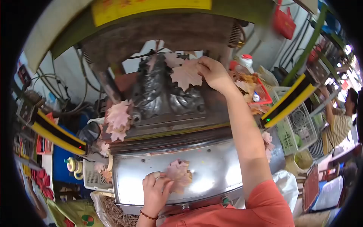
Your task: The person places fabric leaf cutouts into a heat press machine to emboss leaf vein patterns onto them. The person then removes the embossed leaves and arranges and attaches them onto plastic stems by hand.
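Note:
My right hand (216, 75) reaches forward over the dark metal mold (157, 92), which has a ridged, leaf-like relief. Pinched in its fingers is the edge of a pale pink maple leaf (185, 74), held at the mold's right side. Another pink leaf shows behind it, partly hidden. Low in front of me, my left hand (154, 191) has its fingertips closed at the edge of a small pile of artificial maple leaves (178, 171) on the shiny metal table (132, 176). A beaded bracelet circles the left wrist.
A press head (159, 38) hangs over the mold. Yellow-and-black bars (56, 133) flank the machine. More pink leaves (118, 118) lie at the mold's left. A red tray (267, 92) with leaves, a white crate (293, 125) and another person (337, 121) are to the right.

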Action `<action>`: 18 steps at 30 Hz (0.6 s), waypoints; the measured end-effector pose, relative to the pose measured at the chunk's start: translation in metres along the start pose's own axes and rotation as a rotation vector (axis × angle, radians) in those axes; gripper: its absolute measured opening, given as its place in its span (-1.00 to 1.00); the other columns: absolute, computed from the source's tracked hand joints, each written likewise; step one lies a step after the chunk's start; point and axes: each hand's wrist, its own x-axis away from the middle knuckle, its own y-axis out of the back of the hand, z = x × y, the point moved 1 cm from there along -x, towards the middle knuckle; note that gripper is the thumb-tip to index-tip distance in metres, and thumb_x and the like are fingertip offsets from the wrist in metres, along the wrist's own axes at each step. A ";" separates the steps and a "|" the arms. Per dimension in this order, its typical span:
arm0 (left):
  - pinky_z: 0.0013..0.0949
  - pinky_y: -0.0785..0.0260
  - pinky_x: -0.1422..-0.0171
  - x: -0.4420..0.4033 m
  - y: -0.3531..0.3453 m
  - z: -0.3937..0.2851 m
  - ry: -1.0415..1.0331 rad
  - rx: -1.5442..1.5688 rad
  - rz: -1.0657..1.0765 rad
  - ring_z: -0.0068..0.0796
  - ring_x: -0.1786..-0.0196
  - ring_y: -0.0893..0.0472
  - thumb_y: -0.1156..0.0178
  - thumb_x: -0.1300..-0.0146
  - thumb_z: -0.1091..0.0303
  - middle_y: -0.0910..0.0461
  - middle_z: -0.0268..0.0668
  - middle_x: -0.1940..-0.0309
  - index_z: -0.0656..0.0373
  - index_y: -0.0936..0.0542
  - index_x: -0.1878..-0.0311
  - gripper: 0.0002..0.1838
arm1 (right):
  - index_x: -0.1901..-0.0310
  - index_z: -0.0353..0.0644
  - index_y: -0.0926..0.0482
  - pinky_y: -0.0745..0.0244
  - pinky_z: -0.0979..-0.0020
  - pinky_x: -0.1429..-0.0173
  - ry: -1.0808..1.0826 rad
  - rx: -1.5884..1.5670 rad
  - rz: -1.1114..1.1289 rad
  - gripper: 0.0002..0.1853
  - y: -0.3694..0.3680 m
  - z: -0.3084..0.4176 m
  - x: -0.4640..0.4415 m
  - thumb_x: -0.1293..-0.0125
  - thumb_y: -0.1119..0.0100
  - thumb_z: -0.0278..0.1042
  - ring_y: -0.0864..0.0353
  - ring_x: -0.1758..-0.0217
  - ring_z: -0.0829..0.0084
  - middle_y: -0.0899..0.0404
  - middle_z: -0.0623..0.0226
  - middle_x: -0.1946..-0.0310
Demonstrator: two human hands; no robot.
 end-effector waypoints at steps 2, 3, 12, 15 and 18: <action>-0.19 -0.28 0.00 0.000 0.001 -0.001 -0.019 -0.011 -0.012 -0.20 0.09 -0.48 -0.35 -0.01 0.44 -0.52 -0.27 0.16 0.12 -0.60 0.32 -0.85 | 0.18 -0.31 -0.50 -0.46 0.25 0.14 0.061 0.132 0.037 -0.82 -0.016 0.001 -0.011 -0.32 -0.01 -0.38 -0.62 0.25 0.14 -0.60 0.05 0.35; -0.19 -0.28 0.00 0.000 0.001 0.000 -0.015 -0.016 -0.009 -0.20 0.08 -0.48 -0.36 -0.01 0.43 -0.52 -0.28 0.15 0.12 -0.60 0.32 -0.84 | 0.19 -0.32 -0.50 -0.45 0.27 0.14 0.075 0.182 0.034 -0.82 -0.025 0.003 -0.017 -0.31 -0.02 -0.37 -0.61 0.25 0.19 -0.59 0.07 0.36; -0.30 -0.31 0.09 0.002 0.027 -0.004 0.063 0.389 -0.163 -0.29 0.21 -0.50 -0.27 -0.10 0.55 -0.56 -0.25 0.30 0.18 -0.58 0.24 -0.85 | -0.02 -0.30 -0.52 -0.36 0.09 -0.16 0.211 0.786 -0.157 -0.62 -0.059 -0.010 -0.035 -0.19 -0.14 -0.30 -0.49 -0.08 -0.02 -0.55 -0.04 0.03; -0.28 -0.30 0.19 0.004 0.100 -0.033 -0.013 0.885 -0.462 -0.32 0.28 -0.47 -0.19 -0.05 0.64 -0.53 -0.23 0.42 0.27 -0.48 0.07 -0.68 | -0.01 -0.33 -0.52 -0.38 0.22 -0.17 0.489 0.723 -0.132 -0.65 -0.041 0.018 -0.004 -0.24 -0.16 -0.32 -0.53 -0.05 0.14 -0.56 0.04 0.07; -0.27 -0.25 0.45 -0.001 0.166 -0.067 -0.232 1.147 -0.726 -0.42 0.64 -0.35 -0.18 -0.07 0.52 -0.43 -0.30 0.64 0.15 -0.36 0.15 -0.72 | 0.23 -0.27 -0.60 -0.40 0.40 0.09 0.341 -0.006 0.037 -0.83 -0.043 0.106 0.050 -0.12 -0.09 -0.59 -0.53 0.26 0.27 -0.56 0.25 0.32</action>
